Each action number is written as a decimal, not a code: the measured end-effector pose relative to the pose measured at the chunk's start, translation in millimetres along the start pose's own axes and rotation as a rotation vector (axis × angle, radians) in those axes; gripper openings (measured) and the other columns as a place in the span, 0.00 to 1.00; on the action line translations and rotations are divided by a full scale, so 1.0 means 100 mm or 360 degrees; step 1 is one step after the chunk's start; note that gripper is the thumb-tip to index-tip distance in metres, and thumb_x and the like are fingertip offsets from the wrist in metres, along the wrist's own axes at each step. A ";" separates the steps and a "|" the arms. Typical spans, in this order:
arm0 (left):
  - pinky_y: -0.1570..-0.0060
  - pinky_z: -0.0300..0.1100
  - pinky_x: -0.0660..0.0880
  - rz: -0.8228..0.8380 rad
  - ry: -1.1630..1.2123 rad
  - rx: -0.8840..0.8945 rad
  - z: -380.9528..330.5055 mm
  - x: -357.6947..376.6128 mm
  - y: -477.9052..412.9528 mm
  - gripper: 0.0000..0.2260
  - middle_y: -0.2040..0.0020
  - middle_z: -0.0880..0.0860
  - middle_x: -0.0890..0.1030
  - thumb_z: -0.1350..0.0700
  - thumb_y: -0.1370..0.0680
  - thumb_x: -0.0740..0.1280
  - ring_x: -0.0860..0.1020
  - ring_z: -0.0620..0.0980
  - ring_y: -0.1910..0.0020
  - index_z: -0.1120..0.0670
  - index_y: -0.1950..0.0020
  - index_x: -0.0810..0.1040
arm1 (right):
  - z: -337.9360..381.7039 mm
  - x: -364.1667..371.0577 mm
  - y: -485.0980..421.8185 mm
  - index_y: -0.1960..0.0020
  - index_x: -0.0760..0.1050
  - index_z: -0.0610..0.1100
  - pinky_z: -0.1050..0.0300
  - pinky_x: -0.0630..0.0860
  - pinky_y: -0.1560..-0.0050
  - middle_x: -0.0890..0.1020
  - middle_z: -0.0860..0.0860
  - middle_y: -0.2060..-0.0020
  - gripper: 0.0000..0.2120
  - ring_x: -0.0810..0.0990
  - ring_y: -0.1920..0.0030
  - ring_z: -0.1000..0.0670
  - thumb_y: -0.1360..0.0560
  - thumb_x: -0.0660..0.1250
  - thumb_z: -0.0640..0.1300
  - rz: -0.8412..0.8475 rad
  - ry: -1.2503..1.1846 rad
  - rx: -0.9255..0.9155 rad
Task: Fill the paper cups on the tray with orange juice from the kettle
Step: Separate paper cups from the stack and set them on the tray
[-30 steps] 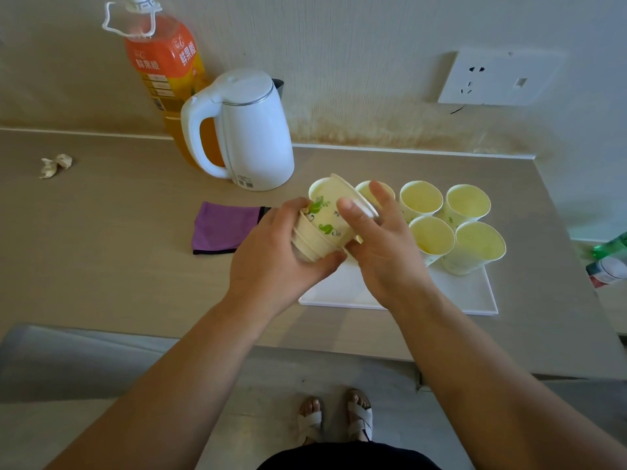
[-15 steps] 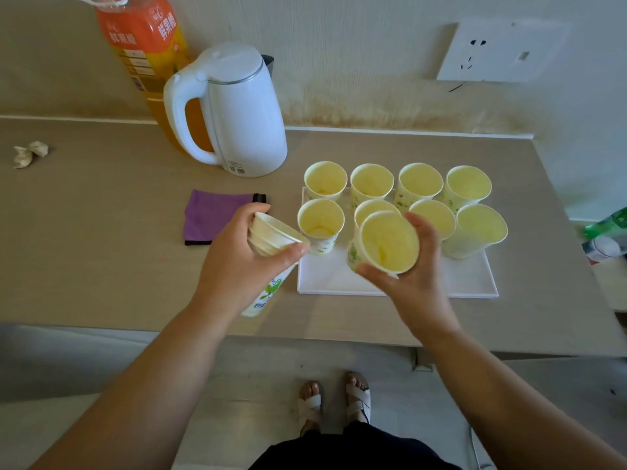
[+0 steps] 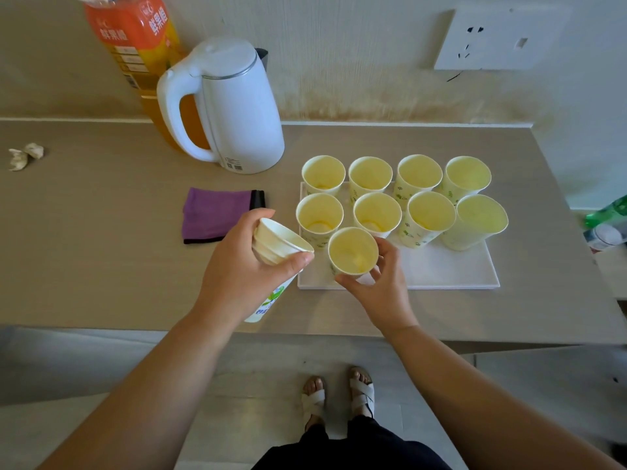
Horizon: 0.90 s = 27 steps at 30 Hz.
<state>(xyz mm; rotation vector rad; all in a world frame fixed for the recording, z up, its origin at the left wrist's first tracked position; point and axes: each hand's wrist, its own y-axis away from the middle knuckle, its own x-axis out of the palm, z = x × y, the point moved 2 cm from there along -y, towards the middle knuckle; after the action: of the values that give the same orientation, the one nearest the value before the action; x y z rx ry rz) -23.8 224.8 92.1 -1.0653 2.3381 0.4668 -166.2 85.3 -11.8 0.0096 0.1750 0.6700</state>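
White plastic tray (image 3: pixel 441 269) on the right part of the beige counter (image 3: pixel 84 232) carries eight paper cups (image 3: pixel 431 215) in two rows of four, all upright; a few show a thin yellow film at the bottom. My right hand (image 3: pixel 383 293) grasps a ninth cup (image 3: pixel 353 251) by its wall at the tray's front-left corner; I cannot tell whether it touches down. My left hand (image 3: pixel 237 266) is wrapped around a nested stack of cups (image 3: pixel 278 242), tilted, just left of the tray. The white kettle (image 3: pixel 237 110) stands further back, lid closed, with the orange juice bottle (image 3: pixel 135 39) just behind it. A purple cloth (image 3: pixel 217 212) lies between kettle and left hand.
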 end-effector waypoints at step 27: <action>0.55 0.44 0.74 0.0003 -0.0435 0.0352 -0.41 0.30 0.00 0.34 0.45 0.46 0.78 0.40 0.38 0.76 0.77 0.47 0.47 0.51 0.37 0.71 | 1.06 -0.08 0.06 0.59 0.76 0.55 0.71 0.67 0.58 0.78 0.60 0.57 0.02 0.72 0.59 0.62 0.28 0.69 0.50 0.0353 0.0309 -0.0378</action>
<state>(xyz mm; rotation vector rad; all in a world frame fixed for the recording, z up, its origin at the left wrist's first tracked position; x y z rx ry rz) -53.8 186.7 106.9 -0.8390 2.0930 0.3221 -159.2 90.1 94.1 -0.2683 0.2830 0.9104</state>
